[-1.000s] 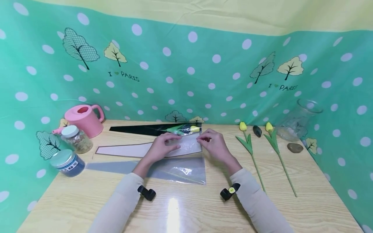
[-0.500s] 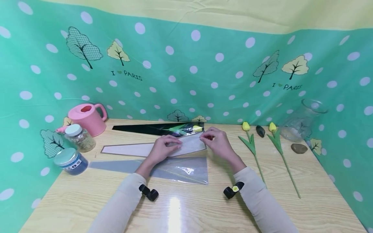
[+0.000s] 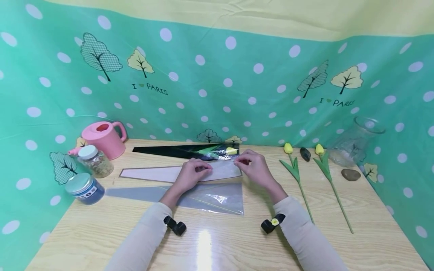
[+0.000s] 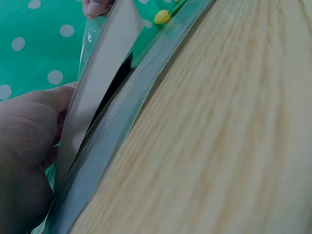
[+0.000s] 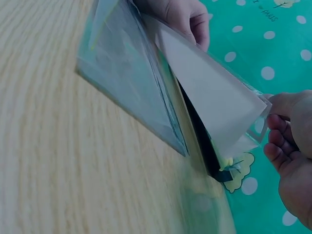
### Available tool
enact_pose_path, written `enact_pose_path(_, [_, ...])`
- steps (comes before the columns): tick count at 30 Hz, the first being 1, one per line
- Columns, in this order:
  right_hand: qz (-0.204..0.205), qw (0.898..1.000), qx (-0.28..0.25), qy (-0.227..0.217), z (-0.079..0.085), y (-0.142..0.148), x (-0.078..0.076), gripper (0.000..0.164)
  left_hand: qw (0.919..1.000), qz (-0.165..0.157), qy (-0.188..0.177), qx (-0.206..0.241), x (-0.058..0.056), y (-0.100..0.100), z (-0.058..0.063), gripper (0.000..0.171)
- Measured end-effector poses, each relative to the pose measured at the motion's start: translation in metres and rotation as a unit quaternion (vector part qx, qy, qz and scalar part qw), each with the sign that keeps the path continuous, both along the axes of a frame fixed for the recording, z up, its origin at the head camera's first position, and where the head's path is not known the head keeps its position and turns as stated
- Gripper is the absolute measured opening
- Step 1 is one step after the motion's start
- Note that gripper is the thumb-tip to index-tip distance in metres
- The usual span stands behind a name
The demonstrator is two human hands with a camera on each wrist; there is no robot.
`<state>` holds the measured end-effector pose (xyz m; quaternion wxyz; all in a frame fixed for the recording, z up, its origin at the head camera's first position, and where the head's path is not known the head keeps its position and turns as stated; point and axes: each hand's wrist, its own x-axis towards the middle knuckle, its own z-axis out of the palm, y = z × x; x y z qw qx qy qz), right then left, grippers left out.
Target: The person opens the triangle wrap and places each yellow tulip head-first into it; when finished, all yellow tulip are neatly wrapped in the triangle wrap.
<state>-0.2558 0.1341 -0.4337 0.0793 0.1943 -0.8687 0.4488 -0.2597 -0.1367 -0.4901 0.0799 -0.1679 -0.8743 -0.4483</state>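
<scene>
A tapered flower sleeve (image 3: 156, 174), white with a thin brown border and clear film, lies across the middle of the table. My left hand (image 3: 191, 175) holds it near the middle, with thumb and index finger at its surface. At the wide end my right hand (image 3: 252, 167) pinches the clear film's edge; in the right wrist view the thumb and index finger grip the corner of this sleeve (image 5: 214, 87). Behind it lies a black sleeve (image 3: 162, 150) with a yellow tulip (image 3: 232, 151) showing through its wide end. Nearer me are grey translucent sleeves (image 3: 210, 197).
At left stand a pink watering can (image 3: 105, 141), a jar of pebble-like bits (image 3: 98, 163) and a blue jar (image 3: 84, 190). To the right lie two yellow tulips (image 3: 294, 171), a black stone (image 3: 305, 154) and a brown stone (image 3: 350, 174), beside a glass vase (image 3: 349, 150).
The head view has turned slightly left. My right hand keeps its pinch at the wide end, and the film there has shifted a little; my left hand stays on the sleeve.
</scene>
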Motion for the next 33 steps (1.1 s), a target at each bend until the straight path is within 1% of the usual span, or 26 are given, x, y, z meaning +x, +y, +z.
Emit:
enact_pose_path(4, [-0.001,1.0,0.0,-0.006,-0.002,0.0,0.0,0.009,0.9998,-0.003,0.011,-0.018,0.0,0.001,0.0,0.012])
enact_pose_path(8, [-0.002,1.0,-0.006,-0.004,-0.003,0.001,0.0,0.008,0.9993,-0.01,0.019,-0.032,-0.001,0.001,0.001,0.014])
enact_pose_path(14, [-0.004,1.0,-0.012,-0.018,-0.004,0.001,0.0,0.008,0.9993,-0.018,0.023,-0.022,-0.001,0.0,0.0,0.012])
enact_pose_path(19, [0.001,0.999,-0.024,-0.039,-0.003,0.006,0.005,0.016,0.9996,-0.002,0.022,-0.015,0.0,-0.002,-0.001,0.009])
enact_pose_path(23, [-0.023,0.998,-0.04,-0.042,0.002,0.03,0.013,0.026,0.9999,0.006,0.011,-0.007,0.001,-0.001,-0.001,0.009])
enact_pose_path(28, [-0.063,0.996,-0.049,-0.045,0.004,0.079,0.029,0.031,1.0,0.005,-0.003,-0.001,0.001,-0.001,-0.001,0.01])
enact_pose_path(33, [-0.108,0.992,-0.019,-0.06,-0.001,0.126,0.052,0.036,1.0,0.004,0.002,0.008,0.0,-0.002,-0.003,0.01])
